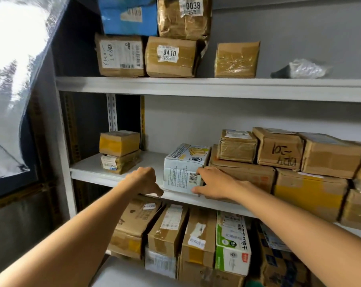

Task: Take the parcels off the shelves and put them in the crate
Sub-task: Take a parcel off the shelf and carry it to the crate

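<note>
A white printed box with a barcode stands on the middle shelf, near its front edge. My right hand touches the box's right front corner, fingers over its top edge and thumb at its bottom edge. My left hand hovers just left of the box, fingers curled down over the shelf edge, thumb pointing toward the box, holding nothing. Brown cardboard parcels are stacked to the right of the white box. No crate is in view.
Two small taped parcels are stacked at the left of the middle shelf. The top shelf holds brown and blue boxes and a plastic bag. Several boxes stand upright on the lower shelf. A window is at left.
</note>
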